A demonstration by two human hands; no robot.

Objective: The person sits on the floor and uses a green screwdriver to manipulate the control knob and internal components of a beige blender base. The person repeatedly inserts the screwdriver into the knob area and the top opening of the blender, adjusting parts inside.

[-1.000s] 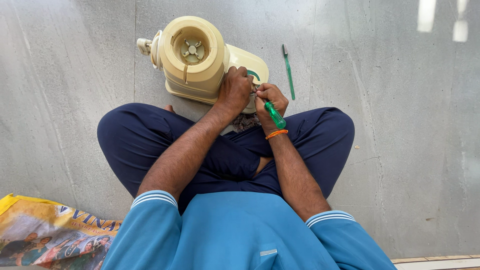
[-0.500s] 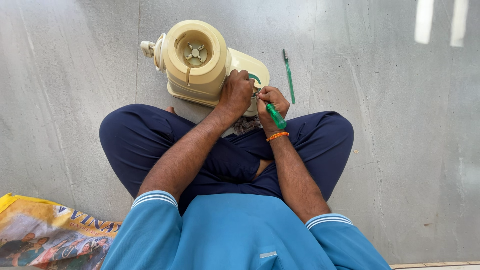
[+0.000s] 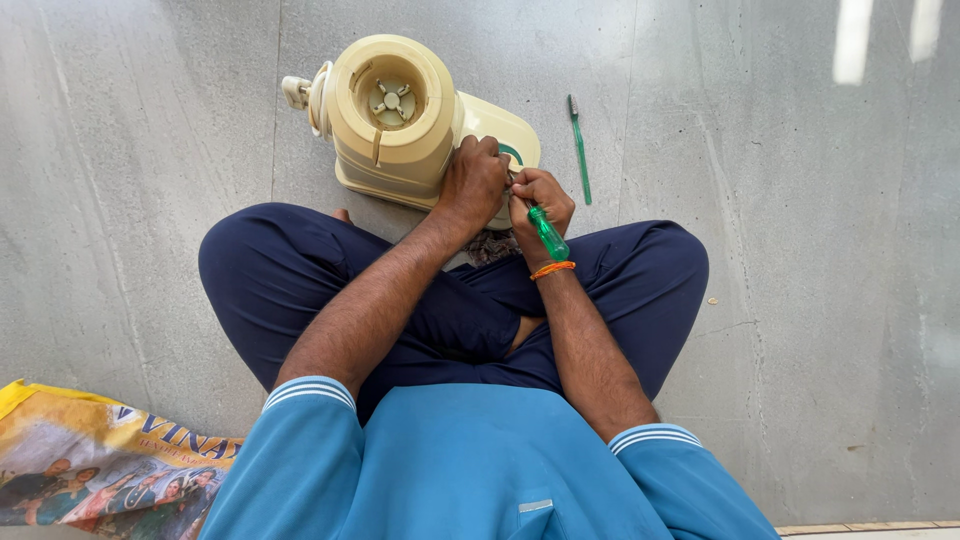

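2 bare hands work close together at the base of a cream mixer grinder base, which lies tipped on the grey floor at about 12 o'clock from the seated person. Its round top with the metal coupler faces up at the camera; a small knob sticks out at its 9 o'clock side.

Left hand: fingers curled narrow, pressed over the lower right edge of the mixer body, gripping it.

Right hand: closed around a green-handled screwdriver, handle end pointing down toward 5 o'clock, tip end hidden between the 2 hands against the mixer. Cannot tell exactly what the tip touches. An orange thread band sits on that wrist.

A patch of green marking on the mixer shows just above the right hand's knuckles.

1 more green tool, thin and long, lies on the floor at 1 o'clock, just beside the mixer, apart from both hands, running roughly 12 to 6.

Person sits cross-legged in navy trousers and a blue shirt with white-striped cuffs; forearms rest over the knees. Something dark and frayed shows under the hands at the lap, too small to tell.

A yellow printed bag lies at 8 o'clock, well apart from everything.
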